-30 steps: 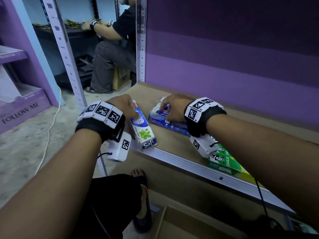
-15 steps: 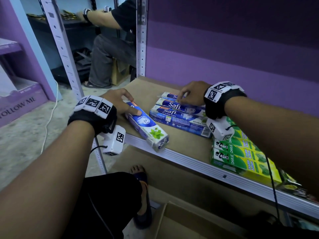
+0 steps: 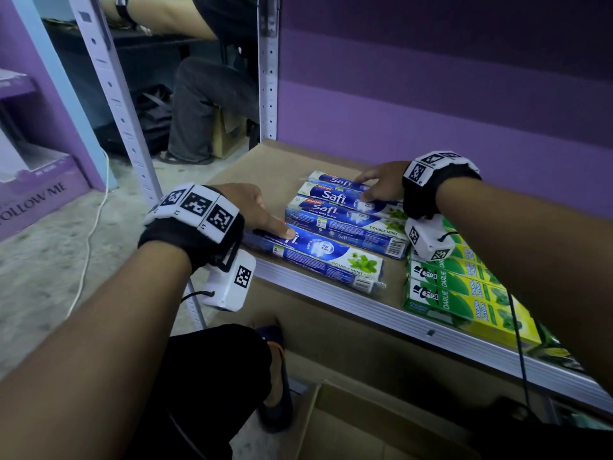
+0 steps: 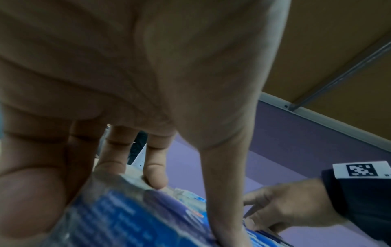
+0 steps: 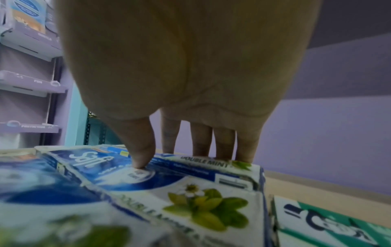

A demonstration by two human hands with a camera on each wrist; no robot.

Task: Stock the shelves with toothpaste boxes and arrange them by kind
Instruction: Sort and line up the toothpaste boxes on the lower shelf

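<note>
Here, the nearest Safi Double Mint box (image 3: pixel 318 257) was held at its far-left end by the left hand (image 3: pixel 252 210), thumb on top, fingers (image 4: pixel 155 173) curled at the end flap. It lay on the shelf (image 3: pixel 331 287) front edge, just apart from the Safi row (image 3: pixel 345 210). That row was pressed by the right hand (image 3: pixel 381 187) w/ straight fingertips (image 5: pixel 140 160), nothing gripped. Darlie boxes (image 3: pixel 464 293) sat just beside, under the right wrist.

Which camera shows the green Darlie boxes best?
The head view: the green Darlie boxes lie side by side on the shelf, right of the Safi boxes, labels readable. The right wrist view catches only one blurred corner; the left wrist view shows none.
</note>
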